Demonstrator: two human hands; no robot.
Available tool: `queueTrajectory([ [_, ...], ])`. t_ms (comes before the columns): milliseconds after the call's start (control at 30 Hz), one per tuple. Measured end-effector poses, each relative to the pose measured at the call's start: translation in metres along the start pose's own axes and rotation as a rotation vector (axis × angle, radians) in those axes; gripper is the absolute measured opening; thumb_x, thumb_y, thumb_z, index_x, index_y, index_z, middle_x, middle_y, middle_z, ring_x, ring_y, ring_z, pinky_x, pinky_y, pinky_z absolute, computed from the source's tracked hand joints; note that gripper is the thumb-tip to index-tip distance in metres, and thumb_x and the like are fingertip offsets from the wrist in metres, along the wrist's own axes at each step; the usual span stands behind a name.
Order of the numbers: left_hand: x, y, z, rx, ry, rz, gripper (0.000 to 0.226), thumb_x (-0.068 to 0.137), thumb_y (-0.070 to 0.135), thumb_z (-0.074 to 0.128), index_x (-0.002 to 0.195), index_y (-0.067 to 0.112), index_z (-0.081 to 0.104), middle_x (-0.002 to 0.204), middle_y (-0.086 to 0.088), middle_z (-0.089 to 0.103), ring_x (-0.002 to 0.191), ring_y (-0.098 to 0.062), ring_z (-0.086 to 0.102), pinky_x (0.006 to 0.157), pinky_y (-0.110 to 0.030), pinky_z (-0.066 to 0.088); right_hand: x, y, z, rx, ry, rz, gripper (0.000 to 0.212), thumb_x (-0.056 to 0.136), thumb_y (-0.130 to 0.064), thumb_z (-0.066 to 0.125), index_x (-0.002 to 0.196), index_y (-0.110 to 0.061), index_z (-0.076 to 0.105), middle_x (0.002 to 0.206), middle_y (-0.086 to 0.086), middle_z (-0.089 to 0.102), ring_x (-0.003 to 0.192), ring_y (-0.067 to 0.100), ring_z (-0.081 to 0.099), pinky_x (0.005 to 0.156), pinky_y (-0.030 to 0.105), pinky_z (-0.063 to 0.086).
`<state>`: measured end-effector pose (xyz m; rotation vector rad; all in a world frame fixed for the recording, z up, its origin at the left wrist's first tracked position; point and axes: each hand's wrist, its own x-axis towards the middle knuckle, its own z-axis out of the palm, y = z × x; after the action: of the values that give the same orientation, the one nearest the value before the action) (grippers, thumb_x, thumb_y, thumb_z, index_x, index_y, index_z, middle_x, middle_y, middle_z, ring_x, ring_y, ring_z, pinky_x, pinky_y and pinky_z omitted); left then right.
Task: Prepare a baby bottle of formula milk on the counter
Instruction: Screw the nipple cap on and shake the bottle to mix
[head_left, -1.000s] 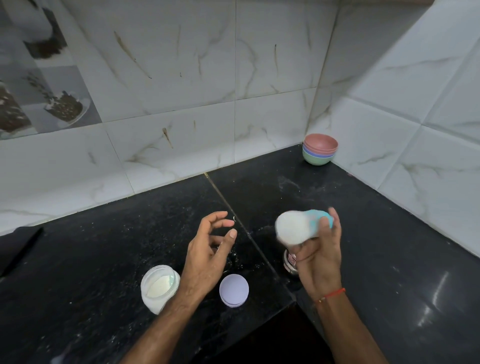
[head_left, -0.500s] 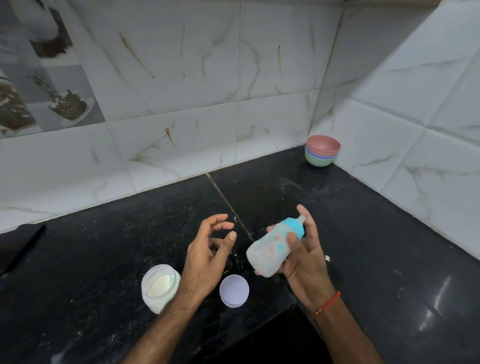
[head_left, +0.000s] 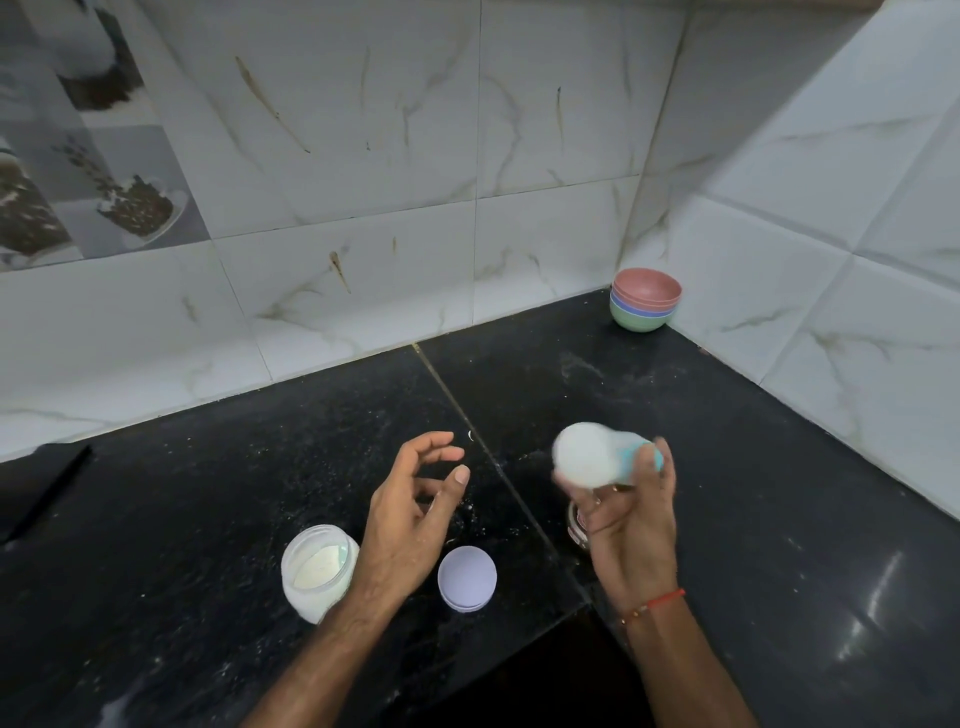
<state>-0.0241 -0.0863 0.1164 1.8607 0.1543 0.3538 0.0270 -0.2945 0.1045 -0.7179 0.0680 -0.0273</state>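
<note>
Right hand (head_left: 631, 525) gripping blurred baby bottle (head_left: 597, 460) above counter (head_left: 779, 467); left hand (head_left: 410, 512) empty, fingers loosely spread

- Both forearms are bare, with no sleeves in view.
- A thin red thread bracelet (head_left: 655, 604) circles the right wrist.
- The left wrist wears nothing.

Motion-blurred baby bottle (head_left: 597, 460), white body, blue collar, lies tilted sideways above the counter (head_left: 779, 467).
</note>
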Motion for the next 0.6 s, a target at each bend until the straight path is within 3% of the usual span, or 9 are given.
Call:
queueTrajectory([
  [67,-0.001,0.0,0.0,0.001,-0.003,-0.004,0.034,0.098,0.026,0.068,0.126,0.041,0.056,0.12,0.024,0.069,0.088,-0.017,0.075,0.075,-0.046,0.061,-0.003,0.002,-0.002,-0.01,-0.028,0.032,0.07,0.09,-0.037,0.066,0.152,-0.032,0.034,0.136,0.013,0.058,0.105,0.03,0.072,0.07,0.055,0.063],
  [133,-0.001,0.0,0.001,0.003,-0.003,-0.005,0.034,0.098,0.027,0.068,0.125,0.042,0.056,0.12,0.024,0.069,0.087,-0.018,0.075,0.075,-0.045,0.059,-0.009,0.003,0.0,-0.296,-0.2,0.146,0.08,0.078,-0.04,0.085,0.145,-0.046,0.041,0.123,0.021,0.062,0.1,0.034,0.07,0.071,0.069,0.058],
  [167,0.0,0.001,0.002,0.007,-0.003,-0.004,0.034,0.098,0.027,0.068,0.125,0.043,0.056,0.119,0.025,0.069,0.087,-0.018,0.075,0.075,-0.045,0.059,-0.012,0.004,0.0,-0.471,-0.328,0.195,0.087,0.071,-0.04,0.091,0.142,-0.051,0.042,0.119,0.025,0.065,0.096,0.037,0.068,0.071,0.071,0.057],
  [200,0.0,0.002,0.002,0.008,-0.007,-0.001,0.035,0.098,0.027,0.069,0.126,0.042,0.056,0.119,0.025,0.069,0.087,-0.019,0.075,0.075,-0.045,0.059,-0.014,0.005,0.0,-0.575,-0.418,0.205,0.09,0.069,-0.038,0.093,0.142,-0.053,0.042,0.116,0.027,0.067,0.093,0.038,0.067,0.067,0.064,0.06],
  [267,0.001,0.005,0.002,-0.001,-0.014,0.005,0.034,0.098,0.026,0.068,0.127,0.04,0.057,0.119,0.025,0.069,0.087,-0.019,0.075,0.077,-0.046,0.061,-0.011,0.002,0.003,-0.477,-0.348,0.127,0.083,0.076,-0.034,0.087,0.144,-0.049,0.042,0.117,0.026,0.068,0.092,0.035,0.068,0.058,0.044,0.061],
  [367,0.002,0.005,0.001,-0.003,-0.005,0.012,0.034,0.098,0.027,0.067,0.128,0.04,0.056,0.12,0.025,0.069,0.088,-0.017,0.075,0.076,-0.046,0.061,0.002,-0.008,0.004,-0.067,-0.058,0.014,0.066,0.089,-0.034,0.063,0.15,-0.038,0.036,0.131,0.014,0.06,0.1,0.029,0.073,0.063,0.048,0.063],
  [433,0.002,0.005,0.001,0.0,-0.005,0.008,0.034,0.099,0.027,0.067,0.128,0.041,0.056,0.12,0.025,0.069,0.088,-0.017,0.075,0.076,-0.045,0.061,0.003,-0.011,0.006,-0.078,-0.086,0.026,0.069,0.089,-0.036,0.064,0.151,-0.04,0.033,0.128,0.007,0.059,0.099,0.026,0.074,0.062,0.051,0.063],
  [533,0.002,0.005,0.002,0.0,-0.013,0.0,0.034,0.098,0.025,0.068,0.126,0.042,0.057,0.119,0.025,0.069,0.087,-0.018,0.076,0.079,-0.046,0.062,-0.003,-0.009,0.011,-0.36,-0.286,0.135,0.09,0.071,-0.035,0.092,0.144,-0.052,0.042,0.118,0.014,0.067,0.104,0.03,0.073,0.07,0.058,0.062],
  [600,0.002,0.006,0.004,-0.007,-0.013,0.007,0.033,0.098,0.025,0.068,0.126,0.04,0.057,0.12,0.024,0.07,0.086,-0.019,0.076,0.079,-0.05,0.061,-0.002,-0.009,0.012,-0.332,-0.262,0.07,0.082,0.079,-0.027,0.084,0.145,-0.05,0.041,0.123,0.018,0.066,0.106,0.03,0.073,0.071,0.056,0.062],
])
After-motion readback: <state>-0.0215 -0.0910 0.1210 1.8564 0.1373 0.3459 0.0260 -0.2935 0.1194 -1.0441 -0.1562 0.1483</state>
